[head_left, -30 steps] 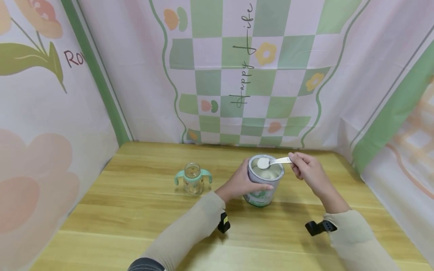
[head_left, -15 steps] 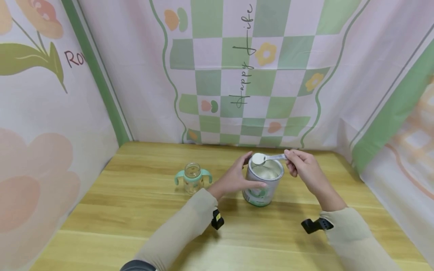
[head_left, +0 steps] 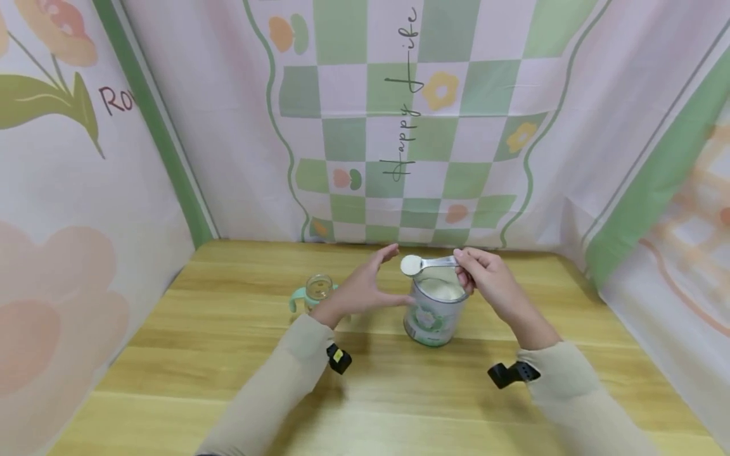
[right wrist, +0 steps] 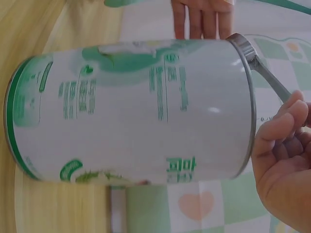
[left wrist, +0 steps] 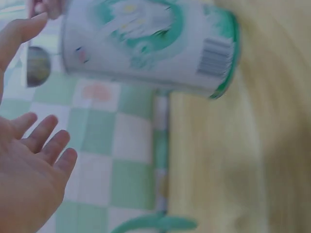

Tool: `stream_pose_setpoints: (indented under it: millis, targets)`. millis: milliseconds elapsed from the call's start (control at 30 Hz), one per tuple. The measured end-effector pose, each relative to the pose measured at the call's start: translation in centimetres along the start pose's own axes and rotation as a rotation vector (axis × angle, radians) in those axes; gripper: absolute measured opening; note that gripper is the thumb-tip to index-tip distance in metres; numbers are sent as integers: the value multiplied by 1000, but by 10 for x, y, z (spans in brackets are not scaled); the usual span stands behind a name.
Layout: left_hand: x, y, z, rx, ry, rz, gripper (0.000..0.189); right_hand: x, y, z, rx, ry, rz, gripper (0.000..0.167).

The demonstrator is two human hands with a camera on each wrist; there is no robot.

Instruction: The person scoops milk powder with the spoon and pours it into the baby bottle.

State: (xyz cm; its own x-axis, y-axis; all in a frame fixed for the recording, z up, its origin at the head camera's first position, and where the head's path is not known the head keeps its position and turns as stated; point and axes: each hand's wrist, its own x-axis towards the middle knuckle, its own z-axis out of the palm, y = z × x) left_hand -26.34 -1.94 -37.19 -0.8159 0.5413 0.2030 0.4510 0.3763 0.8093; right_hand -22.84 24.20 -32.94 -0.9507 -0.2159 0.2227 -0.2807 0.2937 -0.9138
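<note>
My right hand [head_left: 490, 282] pinches the handle of a metal measuring spoon [head_left: 436, 262]. Its round bowl is heaped with white powder and sits just above the left side of the rim of an open milk powder can [head_left: 433, 323]. The can stands upright, white and green, with pale powder inside. To its left my left hand [head_left: 362, 288] is spread with thumb and fingers apart, holding nothing; its straight fingers show in the left wrist view. Behind the left wrist a clear baby bottle [head_left: 319, 287] with mint-green handles stands uncapped, its right side partly hidden.
The wooden table [head_left: 399, 405] ends at the back against a printed curtain [head_left: 388, 145] with green and white checks. Patterned cloth also hangs at both sides. A black wrist camera [head_left: 339, 359] sits on the left sleeve, another [head_left: 513, 373] on the right.
My left hand has let go of the can and moved left toward the bottle. The powder-filled spoon has risen out of the can and shifted left with my right hand.
</note>
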Motion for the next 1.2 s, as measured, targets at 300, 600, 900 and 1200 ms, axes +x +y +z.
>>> stream_pose_setpoints:
  millis: [300,600,900,1200]
  targets:
    - [-23,3,-37,101,47,19,102,6,-7,19,-3,-25,29,45]
    - [-47,-19,-61,128,81,18,93,13,-12,42,1,-62,6,49]
    - [-76,-54,-69,183,227,-40,89,17,-24,67,47,-94,-7,41]
    - [-83,-77,-67,67,230,-107,89,23,-24,88,46,-89,-22,39]
